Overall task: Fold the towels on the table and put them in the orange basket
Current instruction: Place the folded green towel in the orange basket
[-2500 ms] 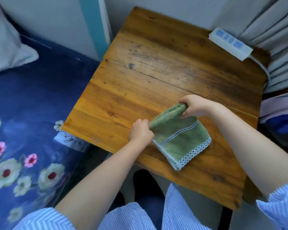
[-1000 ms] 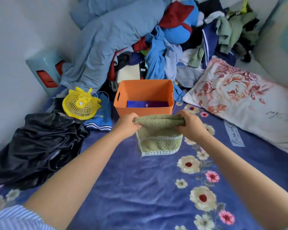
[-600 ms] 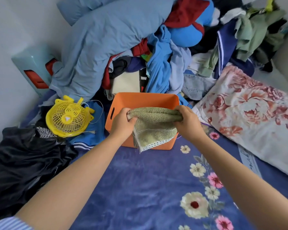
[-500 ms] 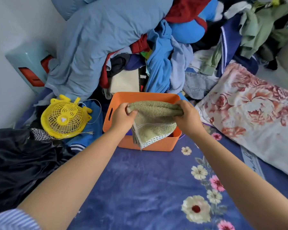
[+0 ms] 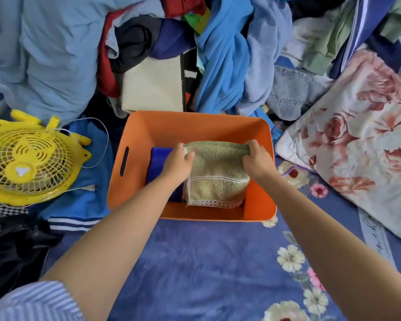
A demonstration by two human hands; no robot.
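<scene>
Both hands inside the orange basket (image 5: 137,140), lowered below its rim. Left hand (image 5: 178,164) and right hand (image 5: 256,162) each pinched on a far corner of the folded green towel (image 5: 218,179), fingers clenched over the folded edge. Towel hanging from that grip within the walls, checked hem nearest the front wall, apparently touching or just above the basket floor; contact not confirmed. Blue towel (image 5: 156,163) already lying in the left half, just beside the green one and partly hidden by the left wrist.

Compared with half a second ago: towel then held above the rim with its hem draped in front of the front wall; now wholly inside. Compared with 2.5 s ago: towel then on the wooden table, mid-fold; table now out of view.

Judgement: placement nearly done, release outstanding. Fold intact so far; risk of it opening if dropped unevenly. Yellow fan (image 5: 30,156) and pile of clothes (image 5: 220,66) near the basket, clear of the hands.
</scene>
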